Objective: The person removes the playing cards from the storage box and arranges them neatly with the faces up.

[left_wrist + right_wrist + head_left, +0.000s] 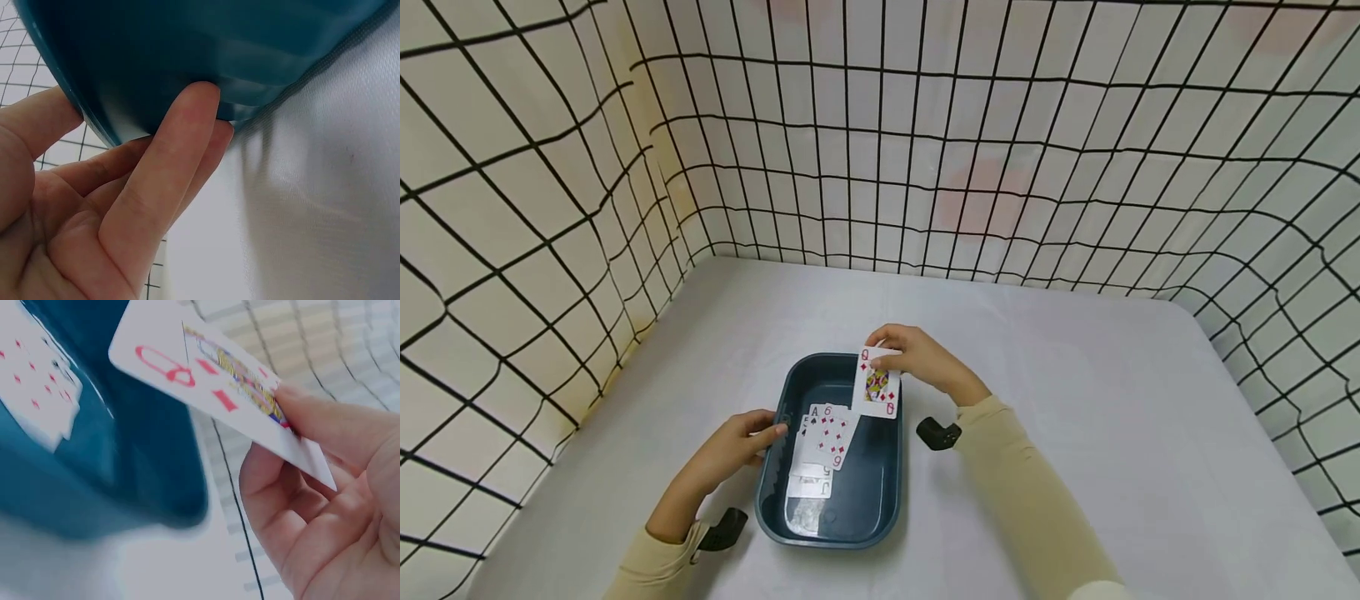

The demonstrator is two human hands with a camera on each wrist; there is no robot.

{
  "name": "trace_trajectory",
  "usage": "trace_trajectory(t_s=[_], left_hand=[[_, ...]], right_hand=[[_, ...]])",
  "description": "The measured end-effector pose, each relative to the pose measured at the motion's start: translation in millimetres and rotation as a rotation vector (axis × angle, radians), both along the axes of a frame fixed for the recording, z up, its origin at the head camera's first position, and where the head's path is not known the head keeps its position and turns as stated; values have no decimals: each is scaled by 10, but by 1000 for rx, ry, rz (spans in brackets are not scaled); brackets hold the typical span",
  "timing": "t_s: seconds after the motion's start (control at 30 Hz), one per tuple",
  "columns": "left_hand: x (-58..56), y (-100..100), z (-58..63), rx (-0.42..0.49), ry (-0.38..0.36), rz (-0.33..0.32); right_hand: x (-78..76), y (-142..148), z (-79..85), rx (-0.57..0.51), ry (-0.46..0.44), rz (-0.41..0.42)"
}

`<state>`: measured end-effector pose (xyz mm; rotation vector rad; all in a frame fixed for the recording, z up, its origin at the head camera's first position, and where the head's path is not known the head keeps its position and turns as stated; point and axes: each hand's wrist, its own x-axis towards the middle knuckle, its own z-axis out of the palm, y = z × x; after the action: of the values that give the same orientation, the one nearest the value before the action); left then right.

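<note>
My right hand (917, 357) pinches a queen of diamonds playing card (877, 383) between thumb and fingers, face up over the right rim of a dark blue plastic tub (859, 521). In the right wrist view, the thumb (331, 425) lies across the card's face and the curled fingers are behind it. My left hand (733, 446) grips the tub's left rim, thumb over the edge. The left wrist view shows its fingers (165, 156) against the tub's outer wall. Inside the tub lies a loose, overlapping pile of cards, with a six of diamonds (832, 435) on top.
The tub stands on a table with a white cloth (1060, 433). Black wire mesh (880, 129) rises around the back and sides, with white sheeting behind it. A dark device is worn at each wrist.
</note>
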<state>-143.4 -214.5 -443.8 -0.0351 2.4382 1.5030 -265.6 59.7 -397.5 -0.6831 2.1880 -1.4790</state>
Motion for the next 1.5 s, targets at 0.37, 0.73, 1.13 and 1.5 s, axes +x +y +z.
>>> trace_trajectory(t_s=[0.37,0.73,1.13,1.5], left_hand=[[10,-5,0,-1,0,11],[6,10,-5,12,-7,19],[4,-4,-12,9,2,17],[7,-13,-27,14,10,2]], right_hand=[[-136,751,-422,-15,-197,-143],[-98,709,-775,207,87,-114],[-66,593,-750,384,251,-131],[-73,619,-693,358,210,-152]])
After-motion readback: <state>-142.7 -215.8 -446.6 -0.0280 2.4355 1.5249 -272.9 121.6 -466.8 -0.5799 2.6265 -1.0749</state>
